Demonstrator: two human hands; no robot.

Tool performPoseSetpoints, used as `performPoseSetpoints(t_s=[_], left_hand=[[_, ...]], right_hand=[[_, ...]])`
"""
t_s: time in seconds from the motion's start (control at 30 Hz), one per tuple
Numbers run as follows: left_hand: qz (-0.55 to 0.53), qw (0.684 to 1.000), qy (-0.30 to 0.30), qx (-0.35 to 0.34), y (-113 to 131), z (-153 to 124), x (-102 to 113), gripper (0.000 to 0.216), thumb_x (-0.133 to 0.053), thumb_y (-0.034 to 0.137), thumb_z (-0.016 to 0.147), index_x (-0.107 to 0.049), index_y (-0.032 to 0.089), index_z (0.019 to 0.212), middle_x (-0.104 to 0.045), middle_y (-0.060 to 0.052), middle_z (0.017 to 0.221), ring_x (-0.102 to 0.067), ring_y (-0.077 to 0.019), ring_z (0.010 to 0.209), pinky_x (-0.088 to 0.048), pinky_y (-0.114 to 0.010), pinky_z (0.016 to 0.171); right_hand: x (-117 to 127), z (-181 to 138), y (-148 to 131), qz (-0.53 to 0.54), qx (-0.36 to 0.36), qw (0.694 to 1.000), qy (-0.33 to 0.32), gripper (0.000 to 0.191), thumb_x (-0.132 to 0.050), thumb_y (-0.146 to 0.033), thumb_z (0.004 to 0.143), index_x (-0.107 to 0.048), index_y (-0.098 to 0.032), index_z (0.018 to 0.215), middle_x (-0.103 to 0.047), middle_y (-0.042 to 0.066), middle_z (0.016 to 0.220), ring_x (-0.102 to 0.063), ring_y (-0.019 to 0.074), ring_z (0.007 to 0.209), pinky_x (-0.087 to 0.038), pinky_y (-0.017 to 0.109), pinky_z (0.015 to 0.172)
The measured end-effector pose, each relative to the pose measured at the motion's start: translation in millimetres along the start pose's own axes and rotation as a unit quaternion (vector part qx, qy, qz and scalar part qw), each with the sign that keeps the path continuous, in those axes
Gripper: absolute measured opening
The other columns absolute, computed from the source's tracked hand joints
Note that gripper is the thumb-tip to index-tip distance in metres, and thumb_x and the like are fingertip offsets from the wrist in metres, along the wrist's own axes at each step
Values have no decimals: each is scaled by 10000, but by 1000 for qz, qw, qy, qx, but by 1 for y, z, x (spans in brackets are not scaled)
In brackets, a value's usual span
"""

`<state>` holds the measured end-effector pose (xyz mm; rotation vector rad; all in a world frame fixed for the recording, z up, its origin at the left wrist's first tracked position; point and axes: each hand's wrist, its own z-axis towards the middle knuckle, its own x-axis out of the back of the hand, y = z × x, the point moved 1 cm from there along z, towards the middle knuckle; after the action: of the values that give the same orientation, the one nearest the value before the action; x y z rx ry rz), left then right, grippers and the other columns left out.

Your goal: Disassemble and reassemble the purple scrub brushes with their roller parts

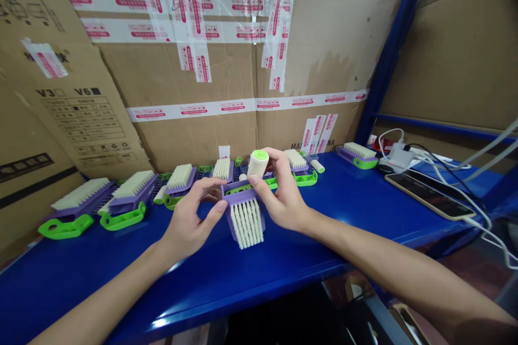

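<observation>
A purple brush (245, 210) with white bristles pointing toward me is held above the blue shelf (121, 275). My left hand (193, 218) pinches its left side with thumb and fingers. My right hand (280, 191) grips its right side and also holds a small cream roller with a green cap (258, 163) upright on top of the brush body.
A row of several purple and green brushes (129, 194) lies along the back of the shelf against taped cardboard boxes (202, 64). A loose cream roller (318, 165) lies near one. A phone (431, 194), a charger and white cables (399, 153) sit at right.
</observation>
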<state>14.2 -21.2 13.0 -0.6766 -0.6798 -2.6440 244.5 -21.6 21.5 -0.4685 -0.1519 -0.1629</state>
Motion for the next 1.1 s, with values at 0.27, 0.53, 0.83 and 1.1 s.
performPoseSetpoints(t_s=[0.27,0.53,0.83,1.1], left_hand=[[5,1000,8,-2,-1,1,2,252,-610,257,1058,-631,234,1308,-703,-30,1083,-719,-163,918,-650,-287,831],[14,1000,13,5,-7,0,5,255,-582,276,1069,-619,222,1315,-707,-45,1094,-715,-171,912,-638,-299,830],[18,1000,14,1,-9,0,5,264,-580,288,1059,-621,218,1310,-716,-52,1107,-727,-187,926,-638,-313,830],[31,999,12,-1,-9,0,5,269,-573,283,1060,-619,217,1317,-719,-59,1114,-732,-186,939,-651,-314,839]], right_hand=[[0,1,0,-2,-11,1000,9,376,-597,-396,1093,-443,-267,1411,-596,109,1291,-637,252,1109,-585,475,970],[4,2,1,7,-43,999,26,467,-578,-382,1104,-395,-283,1522,-595,101,1276,-639,255,1085,-587,483,968],[0,4,8,42,-75,996,-10,461,-550,-404,1121,-385,-291,1536,-617,94,1270,-655,246,1086,-587,464,964],[0,5,9,67,-98,993,-1,419,-586,-423,1103,-438,-284,1470,-649,73,1186,-663,231,1041,-590,426,895]])
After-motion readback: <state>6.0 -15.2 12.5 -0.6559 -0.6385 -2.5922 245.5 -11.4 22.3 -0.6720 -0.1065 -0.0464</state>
